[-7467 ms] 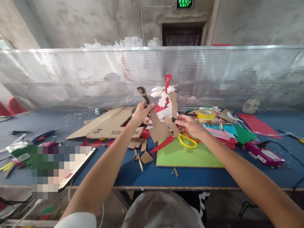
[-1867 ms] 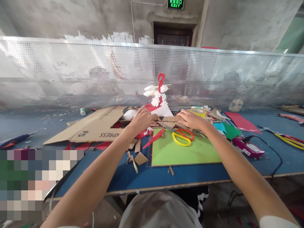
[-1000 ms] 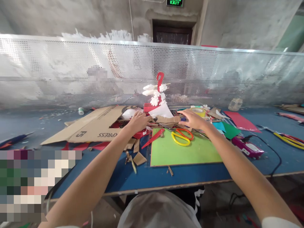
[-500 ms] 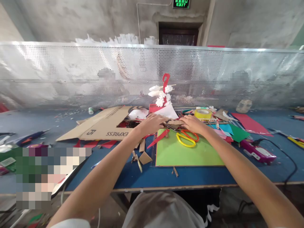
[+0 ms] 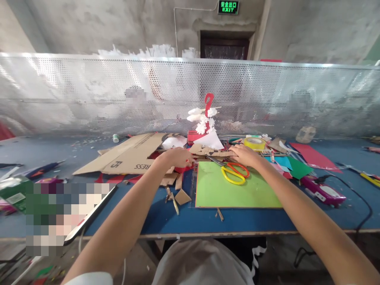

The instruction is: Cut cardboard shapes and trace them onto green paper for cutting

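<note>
Cardboard strip [image 5: 209,151]: lengthwise, just beyond the far edge of the green sheet [image 5: 237,194].
Printed cardboard [image 5: 127,154]: on the tabletop [image 5: 187,223], left of the green sheet.
Left hand [image 5: 178,157]: off the green sheet's far left corner, my fingers curled down by red scraps [image 5: 181,169]; whether they pinch one, I cannot tell.
Scissors [image 5: 236,182]: handles on the green sheet.
Right hand [image 5: 241,153]: beyond the green sheet, my bent fingers touching the strip's right end; pinching, I cannot tell.
Purple box [image 5: 323,192]: right of the green sheet.

My left sleeve [image 5: 90,278] was short, white, my top [image 5: 204,263] plain grey, trousers [image 5: 239,246] black, white stripe [image 5: 257,255], hands [image 5: 179,157] bare.
</note>
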Tool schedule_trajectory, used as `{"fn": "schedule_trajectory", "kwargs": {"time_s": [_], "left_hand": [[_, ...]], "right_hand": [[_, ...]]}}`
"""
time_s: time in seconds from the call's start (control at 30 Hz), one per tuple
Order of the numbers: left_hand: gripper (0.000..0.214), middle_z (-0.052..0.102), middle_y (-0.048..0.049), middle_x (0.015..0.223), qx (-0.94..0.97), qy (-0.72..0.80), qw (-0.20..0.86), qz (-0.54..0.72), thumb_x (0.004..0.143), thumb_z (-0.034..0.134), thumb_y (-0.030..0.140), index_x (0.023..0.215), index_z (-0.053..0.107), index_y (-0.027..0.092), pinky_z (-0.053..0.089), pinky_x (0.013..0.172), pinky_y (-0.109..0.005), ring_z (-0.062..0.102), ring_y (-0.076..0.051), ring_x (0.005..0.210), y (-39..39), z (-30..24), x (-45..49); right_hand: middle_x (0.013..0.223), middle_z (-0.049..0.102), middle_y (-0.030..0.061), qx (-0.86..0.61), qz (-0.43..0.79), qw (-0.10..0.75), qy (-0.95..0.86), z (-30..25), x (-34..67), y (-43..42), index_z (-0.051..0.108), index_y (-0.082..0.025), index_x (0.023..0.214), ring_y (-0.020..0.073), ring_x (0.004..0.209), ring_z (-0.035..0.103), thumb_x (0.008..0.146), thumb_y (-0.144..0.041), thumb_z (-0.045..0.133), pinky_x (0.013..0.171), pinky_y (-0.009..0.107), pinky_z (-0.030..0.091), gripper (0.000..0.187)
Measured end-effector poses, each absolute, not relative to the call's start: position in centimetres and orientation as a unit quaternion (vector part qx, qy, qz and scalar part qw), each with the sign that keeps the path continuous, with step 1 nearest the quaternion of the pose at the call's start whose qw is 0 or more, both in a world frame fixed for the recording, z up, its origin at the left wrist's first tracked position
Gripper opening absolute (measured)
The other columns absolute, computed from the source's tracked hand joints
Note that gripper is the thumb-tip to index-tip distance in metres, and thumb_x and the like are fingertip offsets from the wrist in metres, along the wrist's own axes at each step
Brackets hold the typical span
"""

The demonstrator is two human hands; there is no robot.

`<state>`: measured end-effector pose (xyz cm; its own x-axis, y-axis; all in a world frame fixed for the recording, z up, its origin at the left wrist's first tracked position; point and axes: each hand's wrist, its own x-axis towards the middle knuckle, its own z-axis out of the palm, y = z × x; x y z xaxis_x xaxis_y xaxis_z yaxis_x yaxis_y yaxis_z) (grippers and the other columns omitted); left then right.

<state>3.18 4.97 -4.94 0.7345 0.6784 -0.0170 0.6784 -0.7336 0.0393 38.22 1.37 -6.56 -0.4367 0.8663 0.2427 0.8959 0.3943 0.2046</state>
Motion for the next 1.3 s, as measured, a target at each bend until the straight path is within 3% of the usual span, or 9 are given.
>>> {"fn": "schedule_trajectory", "kwargs": {"time_s": [0.07, 0.13, 0.27, 0.4, 0.6, 0.83, 0.93, 1.07, 1.3], "left_hand": [[0.025, 0.082, -0.0112, 0.101, 0.923, 0.385, -0.015, -0.004, 0.092, 0.062, 0.032, 0.093, 0.085, 0.023, 0.05, 0.091, -0.035, 0.073, -0.027, 0.095, 5.2, -5.4, 3.5], [0.03, 0.081, -0.0112, 0.109, 0.923, 0.383, -0.026, 0.014, 0.096, 0.057, 0.035, 0.105, 0.083, 0.024, 0.05, 0.091, -0.034, 0.073, -0.026, 0.099, 5.0, -6.0, 4.4], [0.036, 0.076, -0.0136, 0.123, 0.926, 0.368, -0.066, 0.052, 0.094, 0.06, 0.031, 0.124, 0.076, 0.02, 0.05, 0.094, -0.033, 0.07, -0.028, 0.112, 4.5, -7.1, 6.3], [0.031, 0.078, -0.0118, 0.118, 0.933, 0.35, -0.064, 0.05, 0.096, 0.058, 0.03, 0.116, 0.079, 0.02, 0.051, 0.093, -0.031, 0.072, -0.026, 0.107, 4.3, -7.5, 7.0], [0.026, 0.079, -0.0093, 0.114, 0.926, 0.363, -0.059, 0.082, 0.091, 0.063, 0.025, 0.109, 0.081, 0.023, 0.051, 0.095, -0.031, 0.07, -0.025, 0.111, 4.3, -7.4, 7.2], [0.035, 0.076, -0.0083, 0.104, 0.891, 0.426, 0.101, 0.121, 0.085, 0.07, 0.038, 0.112, 0.075, 0.017, 0.053, 0.079, -0.029, 0.07, -0.023, 0.09, 4.2, -7.4, 8.2], [0.038, 0.075, -0.0082, 0.099, 0.881, 0.425, 0.162, 0.132, 0.079, 0.075, 0.031, 0.113, 0.075, 0.014, 0.053, 0.078, -0.029, 0.07, -0.023, 0.088, 4.6, -7.6, 8.5], [0.031, 0.071, -0.0043, 0.078, 0.868, 0.423, 0.222, 0.134, 0.075, 0.07, 0.015, 0.105, 0.077, 0.014, 0.052, 0.068, -0.027, 0.067, -0.02, 0.074, 5.0, -7.9, 8.7], [0.025, 0.065, -0.0006, 0.068, 0.818, 0.459, 0.325, 0.123, 0.077, 0.068, 0.014, 0.102, 0.071, 0.014, 0.051, 0.059, -0.024, 0.063, -0.016, 0.062, 4.5, -7.2, 8.5]], "right_hand": [[0.124, 0.069, 0.0196, -0.527, -0.154, 0.047, -0.834, -6.6, 38.3, 1.4, 0.065, -0.012, 0.132, 0.0326, 0.116, 0.065, 0.103, -0.033, 0.058, 0.099, 0.041, 0.048, 0.036], [0.128, 0.068, 0.0189, -0.524, -0.155, 0.043, -0.837, -6.6, 38.4, 1.3, 0.064, -0.013, 0.135, 0.0333, 0.119, 0.063, 0.101, -0.027, 0.056, 0.101, 0.043, 0.048, 0.038], [0.144, 0.06, 0.0163, -0.504, -0.146, 0.036, -0.85, -6.5, 38.6, 1.1, 0.059, -0.016, 0.146, 0.0343, 0.132, 0.056, 0.088, -0.012, 0.056, 0.109, 0.046, 0.043, 0.058], [0.149, 0.057, 0.0163, -0.484, -0.173, 0.06, -0.856, -6.6, 38.0, 0.8, 0.06, -0.016, 0.147, 0.0348, 0.137, 0.052, 0.086, -0.012, 0.054, 0.116, 0.049, 0.037, 0.06], [0.139, 0.064, 0.0158, -0.446, -0.201, 0.105, -0.866, -6.9, 36.2, 0.2, 0.067, -0.017, 0.138, 0.033, 0.127, 0.057, 0.098, -0.021, 0.049, 0.114, 0.05, 0.037, 0.044], [0.135, 0.069, 0.0148, -0.378, -0.122, 0.11, -0.911, -6.5, 33.2, -1.3, 0.068, -0.018, 0.137, 0.0308, 0.124, 0.062, 0.104, -0.028, 0.051, 0.109, 0.047, 0.044, 0.038], [0.136, 0.07, 0.0143, -0.309, -0.076, 0.106, -0.942, -6.6, 31.9, -2.1, 0.068, -0.02, 0.139, 0.0302, 0.126, 0.063, 0.104, -0.033, 0.054, 0.111, 0.048, 0.045, 0.039], [0.146, 0.065, 0.0089, -0.232, -0.014, 0.103, -0.967, -7.5, 30.6, -2.8, 0.066, -0.026, 0.144, 0.0272, 0.14, 0.055, 0.107, -0.038, 0.052, 0.119, 0.048, 0.041, 0.041], [0.148, 0.065, 0.006, -0.217, 0.019, 0.082, -0.972, -8.3, 30.2, -2.5, 0.065, -0.024, 0.146, 0.0266, 0.144, 0.053, 0.109, -0.041, 0.049, 0.122, 0.046, 0.039, 0.044]]}}
